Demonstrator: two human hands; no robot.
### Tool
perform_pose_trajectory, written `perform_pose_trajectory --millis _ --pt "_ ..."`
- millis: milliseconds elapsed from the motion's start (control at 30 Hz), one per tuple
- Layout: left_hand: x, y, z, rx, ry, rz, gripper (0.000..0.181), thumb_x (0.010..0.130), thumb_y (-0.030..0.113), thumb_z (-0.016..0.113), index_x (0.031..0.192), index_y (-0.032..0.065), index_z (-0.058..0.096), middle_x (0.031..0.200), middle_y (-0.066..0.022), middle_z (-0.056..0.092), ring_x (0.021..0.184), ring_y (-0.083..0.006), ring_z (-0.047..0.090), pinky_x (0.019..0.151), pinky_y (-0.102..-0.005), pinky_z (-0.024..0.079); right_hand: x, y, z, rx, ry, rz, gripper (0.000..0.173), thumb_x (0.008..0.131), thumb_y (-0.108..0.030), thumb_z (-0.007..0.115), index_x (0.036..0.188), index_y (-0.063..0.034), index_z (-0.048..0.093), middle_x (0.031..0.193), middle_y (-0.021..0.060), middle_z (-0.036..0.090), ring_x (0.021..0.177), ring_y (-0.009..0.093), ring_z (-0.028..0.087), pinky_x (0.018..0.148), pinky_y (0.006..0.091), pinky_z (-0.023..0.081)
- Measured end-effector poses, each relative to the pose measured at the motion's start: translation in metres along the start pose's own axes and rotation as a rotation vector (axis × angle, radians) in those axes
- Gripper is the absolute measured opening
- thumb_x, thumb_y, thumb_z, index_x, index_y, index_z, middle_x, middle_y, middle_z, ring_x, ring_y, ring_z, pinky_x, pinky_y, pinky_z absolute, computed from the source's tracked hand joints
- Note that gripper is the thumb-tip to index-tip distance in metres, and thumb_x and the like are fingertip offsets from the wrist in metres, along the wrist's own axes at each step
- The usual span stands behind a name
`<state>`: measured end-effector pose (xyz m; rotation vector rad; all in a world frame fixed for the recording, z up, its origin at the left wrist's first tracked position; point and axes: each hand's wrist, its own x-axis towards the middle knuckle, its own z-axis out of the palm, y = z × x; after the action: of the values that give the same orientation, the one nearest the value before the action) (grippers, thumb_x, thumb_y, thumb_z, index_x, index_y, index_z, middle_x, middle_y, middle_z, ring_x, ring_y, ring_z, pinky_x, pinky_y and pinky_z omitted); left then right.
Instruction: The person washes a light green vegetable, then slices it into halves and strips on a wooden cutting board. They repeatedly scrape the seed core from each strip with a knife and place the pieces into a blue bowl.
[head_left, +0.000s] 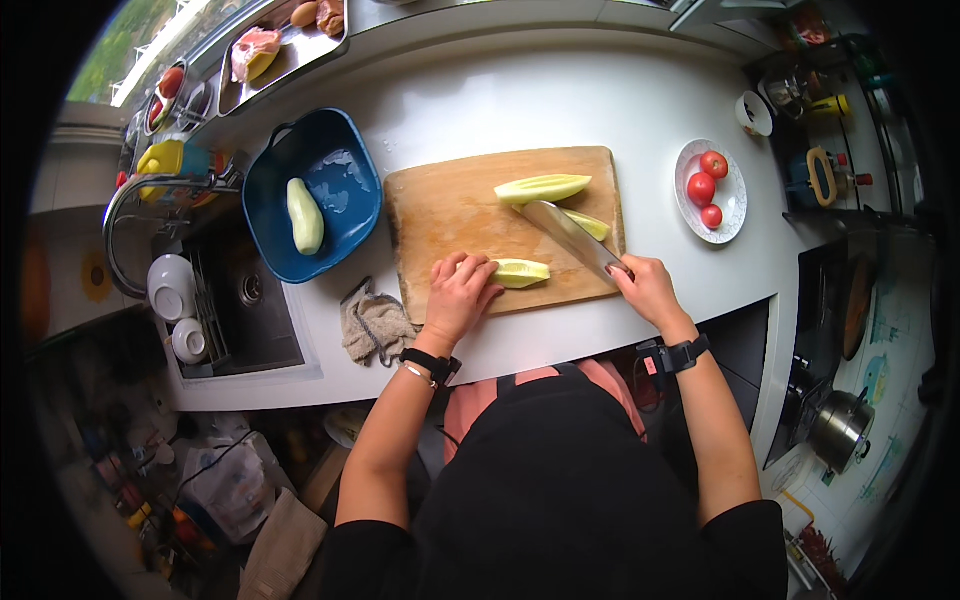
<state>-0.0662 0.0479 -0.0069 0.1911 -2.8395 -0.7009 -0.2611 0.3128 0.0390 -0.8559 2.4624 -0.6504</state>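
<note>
My left hand (459, 294) presses a cut length of peeled pale-green vegetable (523, 274) against the wooden cutting board (457, 202), its fingers covering the left end. In my right hand (651, 291) is a kitchen knife (571, 236), gripped at the handle, with the broad blade slanting up and left over the board. The blade partly covers a second cut piece (589, 225). Just above it lies a longer pale-green piece (544, 187). The knife is apart from the piece under my left hand.
Left of the board, a blue basin (360, 225) holds a whole peeled vegetable (305, 217). A rumpled cloth (375, 322) lies near the sink (251, 330). To the right, tomatoes (701, 189) sit on a white plate (684, 214). A metal tray (292, 69) with raw meat stands behind.
</note>
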Motion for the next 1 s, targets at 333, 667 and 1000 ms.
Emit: perform_pose_trajectory --millis 333,667,1000 --pt "0.001 0.01 -0.019 -0.108 -0.216 -0.178 0.046 0.082 0.02 0.078 0.121 0.0047 0.062 0.08 -0.0101 0.065 0.071 -0.0286 0.064 0.065 -0.0383 0.052 -0.077 0.03 0.013 0.465 -0.014 0.317 0.025 0.095 -0.016 0.066 0.09 0.0078 0.065 0.075 0.0154 0.07 0.064 0.014 0.057 0.06 0.0311 0.047" --pt "0.06 0.007 -0.034 0.166 -0.529 0.492 0.032 0.089 0.01 0.056 0.118 0.0151 0.068 0.14 -0.0005 0.056 0.141 -0.0244 0.04 0.114 -0.0488 0.032 -0.096 0.019 0.02 0.494 0.029 0.242 0.027 0.096 -0.016 0.063 0.086 0.0085 0.06 0.077 0.0211 0.068 0.064 0.015 0.059 0.061 0.0331 0.048" --pt "0.003 0.012 0.002 -0.005 -0.008 -0.11 0.035 0.079 0.024 0.079 0.112 0.015 0.073 0.106 -0.002 0.064 0.102 -0.0263 0.056 0.09 -0.0417 0.042 -0.099 -0.004 0.046 1.209 -0.107 0.595 0.022 0.102 -0.024 0.059 0.106 -0.0026 0.06 0.063 -0.0023 0.047 0.047 0.006 0.043 0.043 0.0219 0.036"
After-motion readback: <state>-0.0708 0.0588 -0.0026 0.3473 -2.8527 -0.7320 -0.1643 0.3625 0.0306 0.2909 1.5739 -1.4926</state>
